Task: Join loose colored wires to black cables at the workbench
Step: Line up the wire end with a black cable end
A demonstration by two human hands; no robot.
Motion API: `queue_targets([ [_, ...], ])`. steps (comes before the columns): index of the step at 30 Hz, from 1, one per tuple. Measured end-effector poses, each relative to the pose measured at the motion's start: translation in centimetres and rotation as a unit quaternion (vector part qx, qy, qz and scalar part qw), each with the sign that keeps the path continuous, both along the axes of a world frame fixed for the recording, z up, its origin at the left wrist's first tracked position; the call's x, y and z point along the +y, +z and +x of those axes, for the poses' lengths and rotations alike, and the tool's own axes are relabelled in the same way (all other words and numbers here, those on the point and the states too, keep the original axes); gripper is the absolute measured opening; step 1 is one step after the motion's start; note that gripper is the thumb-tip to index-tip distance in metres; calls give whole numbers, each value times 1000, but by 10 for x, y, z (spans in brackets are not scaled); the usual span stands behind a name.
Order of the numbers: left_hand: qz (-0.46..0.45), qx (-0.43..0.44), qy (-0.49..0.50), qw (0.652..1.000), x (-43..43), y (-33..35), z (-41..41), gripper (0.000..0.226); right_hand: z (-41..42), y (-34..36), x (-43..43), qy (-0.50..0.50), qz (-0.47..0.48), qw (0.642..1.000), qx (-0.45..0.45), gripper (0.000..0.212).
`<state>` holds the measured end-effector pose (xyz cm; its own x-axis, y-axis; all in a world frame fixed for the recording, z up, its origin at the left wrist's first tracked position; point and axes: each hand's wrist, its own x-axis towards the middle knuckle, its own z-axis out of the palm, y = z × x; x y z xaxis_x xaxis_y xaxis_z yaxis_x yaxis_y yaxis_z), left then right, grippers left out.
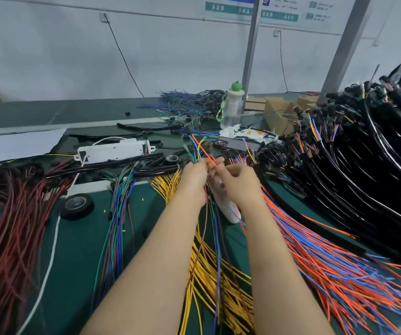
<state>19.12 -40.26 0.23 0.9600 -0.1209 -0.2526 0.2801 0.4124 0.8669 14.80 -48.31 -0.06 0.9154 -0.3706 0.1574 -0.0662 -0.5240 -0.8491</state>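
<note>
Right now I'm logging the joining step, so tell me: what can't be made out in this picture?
Head view only:
- Where the orange wire meets the bundle of wires: hidden by the left hand and right hand.
- White object below the hands: mostly covered by the right wrist.
- Orange and blue wires, lower right: blurred, cut by the edge.
- Wall poster text: too small, cropped at top.
</note>
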Motion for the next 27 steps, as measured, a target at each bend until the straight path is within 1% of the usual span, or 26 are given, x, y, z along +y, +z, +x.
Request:
queue_targets([
  [1,-28,13,4,1000,2,0,1,27,-1,1,-1,6,37,999,12,34],
  [3,-63,32,20,997,4,3,1,30,-1,1,-4,0,102,994,27,41],
  [4,-71,35,28,996,6,5,1,30,-2,1,-8,-12,97,995,33,38],
  [6,-79,36,42,995,12,12,-1,29,0,-1,-22,-72,6,995,62,27],
  [7,-93,32,45,994,18,18,-2,29,0,-1,-30,-109,-46,989,85,26],
  [9,-128,14,28,991,34,36,-5,30,-4,3,-39,-162,-131,968,142,33],
  [10,-131,-5,11,991,43,47,-6,32,-7,9,-38,-176,-158,963,133,33],
  [11,-128,-29,-4,991,51,60,-10,34,-10,16,-33,-173,-158,968,92,34],
  [12,-119,-58,-18,991,57,73,-14,36,-12,24,-24,-141,-119,982,31,41],
  [13,-106,-90,-29,990,60,86,-19,39,-15,34,-10,-75,-21,997,-23,48],
  [14,-85,-123,-35,988,62,98,-24,41,-23,46,9,29,106,993,-34,54],
  [15,-60,-155,-40,985,62,109,-30,42,-30,54,28,151,213,965,-8,57],
  [16,-31,-183,-41,982,63,120,-36,40,-36,60,48,266,298,916,27,55],
  [17,2,-205,-44,978,61,129,-41,35,-42,62,60,353,359,863,49,49],
  [18,52,-232,-40,970,64,136,-46,30,-46,63,73,410,412,812,56,42],
  [19,123,-265,-34,956,69,139,-49,27,-47,62,83,432,453,778,52,39],
  [20,207,-297,-37,932,76,141,-51,28,-47,63,92,429,486,761,40,38],
  [22,343,-329,-82,876,91,139,-56,38,-39,66,104,373,530,761,-20,42],
  [23,380,-325,-103,860,98,136,-58,47,-34,69,108,341,555,757,-56,45],
  [24,387,-311,-119,860,105,132,-61,54,-29,75,111,312,587,742,-90,48],
  [25,373,-296,-131,870,112,125,-64,56,-22,80,113,286,613,726,-124,50],
  [26,360,-287,-139,877,117,117,-68,54,-15,85,114,259,628,717,-157,51],
  [27,358,-278,-147,879,121,105,-71,52,-8,90,114,231,632,716,-184,49],
])
